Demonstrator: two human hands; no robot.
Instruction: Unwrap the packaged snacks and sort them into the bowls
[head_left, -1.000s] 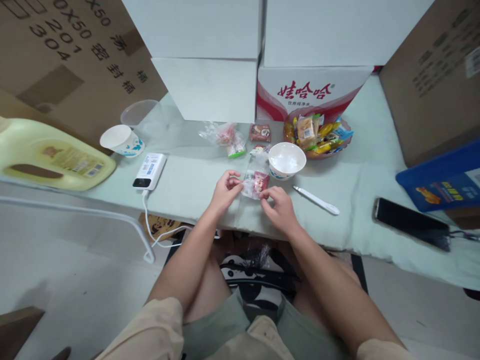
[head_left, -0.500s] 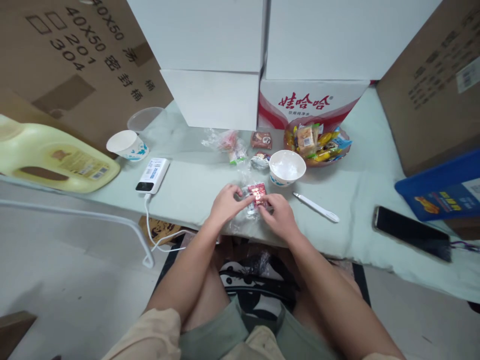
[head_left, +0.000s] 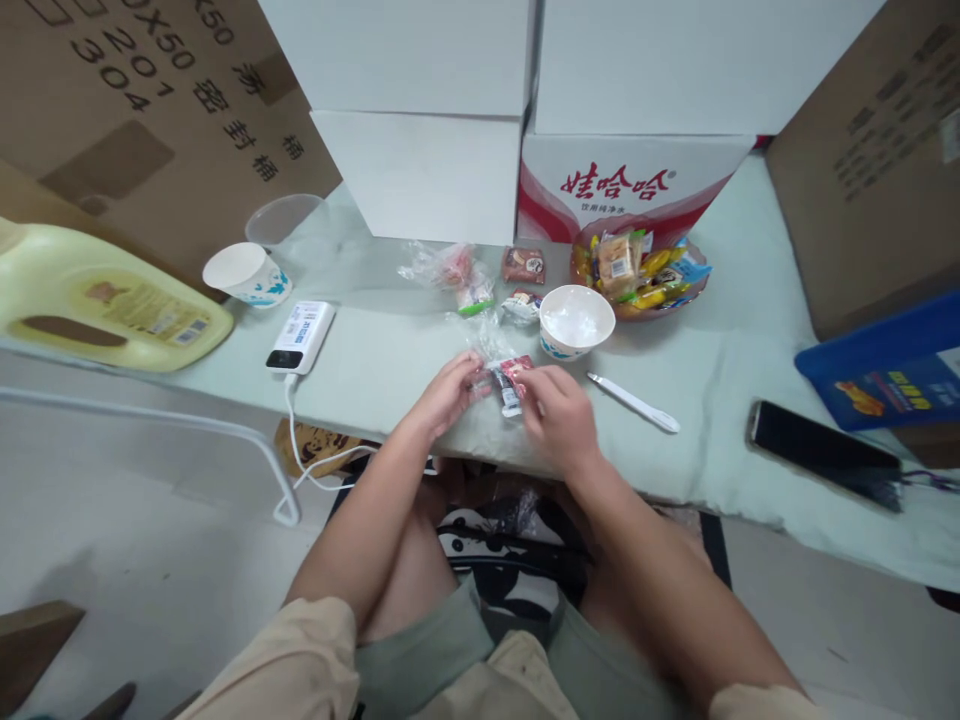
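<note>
My right hand (head_left: 561, 412) pinches a small red snack packet (head_left: 514, 372) at the table's front edge. Below and left of the packet a dark-and-white wrapped piece (head_left: 508, 398) shows. Crinkled clear plastic (head_left: 489, 340) lies around and behind them. My left hand (head_left: 453, 392) is just left of the packet, its fingers curled on part of that clear plastic. Behind the hands stands a white paper bowl (head_left: 576, 322) with a blue pattern. A white-handled knife (head_left: 634, 403) with a short blade lies to the right.
Behind are wrapped snacks (head_left: 523, 265), a plastic bag of snacks (head_left: 457, 275) and a filled amber bowl (head_left: 671, 306). At left stand a power bank (head_left: 301, 338) with cable, a paper bowl (head_left: 251, 274) and a yellow jug (head_left: 112, 300). A phone (head_left: 825, 455) lies right.
My left hand has drawn back left from the red packet. The right hand has turned over it, and the dark-and-white piece shows more. The view has shifted slightly.
</note>
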